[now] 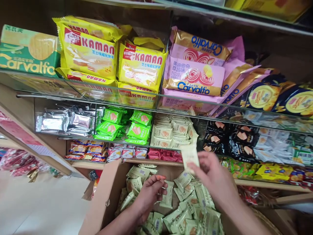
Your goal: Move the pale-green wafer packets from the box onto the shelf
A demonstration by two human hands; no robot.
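Observation:
My right hand (213,179) is raised over an open cardboard box (107,192) and pinches one small cream snack packet (189,157) by its lower edge, just below the shelf bin of matching cream packets (171,133). My left hand (149,195) is down inside the box, fingers curled on another cream packet (167,195) among the loose pile (193,212).
Glass-fronted shelves rise ahead: yellow Kaman bags (140,65), pink Carvalfo bags (195,76), green packets (122,127), silver packets (63,122), black packets (230,138). A green Carvalfo box (26,52) sits upper left. Pale floor (36,205) lies at the left.

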